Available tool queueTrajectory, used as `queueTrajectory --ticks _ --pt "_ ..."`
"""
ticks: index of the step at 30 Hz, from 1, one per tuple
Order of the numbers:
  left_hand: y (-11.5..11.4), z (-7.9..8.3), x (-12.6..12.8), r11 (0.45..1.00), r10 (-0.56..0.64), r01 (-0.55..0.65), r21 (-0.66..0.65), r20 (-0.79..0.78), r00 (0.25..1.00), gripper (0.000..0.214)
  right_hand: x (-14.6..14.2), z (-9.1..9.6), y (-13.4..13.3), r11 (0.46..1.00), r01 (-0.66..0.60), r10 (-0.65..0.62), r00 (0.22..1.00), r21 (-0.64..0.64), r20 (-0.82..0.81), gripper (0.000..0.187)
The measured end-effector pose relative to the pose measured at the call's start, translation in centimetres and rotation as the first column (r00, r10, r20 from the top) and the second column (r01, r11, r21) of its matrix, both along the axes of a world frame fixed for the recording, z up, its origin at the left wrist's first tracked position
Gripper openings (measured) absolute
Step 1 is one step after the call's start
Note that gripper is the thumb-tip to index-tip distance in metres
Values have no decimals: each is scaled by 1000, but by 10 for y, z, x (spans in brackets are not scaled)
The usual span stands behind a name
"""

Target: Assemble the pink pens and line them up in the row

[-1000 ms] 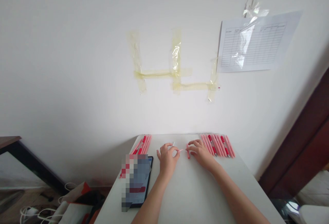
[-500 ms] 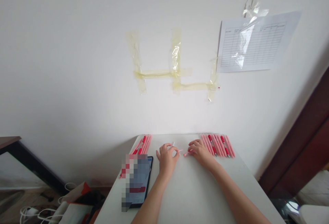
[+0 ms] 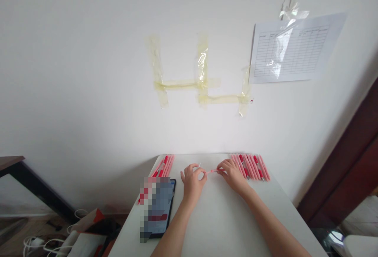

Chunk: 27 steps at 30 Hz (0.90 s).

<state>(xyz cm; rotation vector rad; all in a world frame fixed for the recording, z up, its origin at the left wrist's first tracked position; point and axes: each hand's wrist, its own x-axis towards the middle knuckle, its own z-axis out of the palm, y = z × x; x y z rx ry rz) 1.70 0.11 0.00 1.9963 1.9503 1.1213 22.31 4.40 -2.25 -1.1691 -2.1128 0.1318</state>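
Observation:
My left hand pinches a thin pink pen part between thumb and forefinger, most of it hidden by the fingers. Facing it, my right hand is closed on a pink pen barrel, held nearly level. The two pieces meet end to end between my hands, just above the white table. A small whitish stick shows behind my left fingers; whether they hold it I cannot tell. Right beside my right hand lies a row of pink and red pens.
Another group of pink and red pens lies at the table's back left corner. A phone, partly blurred out, rests by my left forearm. The white wall rises behind the table, with a taped paper sheet.
The gap between the two pink pieces has closed. My right hand has turned the barrel from a slant to nearly level, in line with the left hand's piece.

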Motion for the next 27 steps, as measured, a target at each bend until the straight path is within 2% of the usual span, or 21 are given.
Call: queueTrajectory --ticks 17,23,27 --pt "1 -2 1 1000 -26 25 -9 -47 999 12 -5 4 -4 997 -82 82 996 -3 -47 10" --pt "3 -3 -1 999 -43 42 -24 -43 998 20 -6 3 -5 993 -97 88 990 -74 -109 7" --pt "5 -6 -2 1000 -24 23 -11 -37 999 32 -5 -2 -2 989 -81 57 981 -122 -188 13"
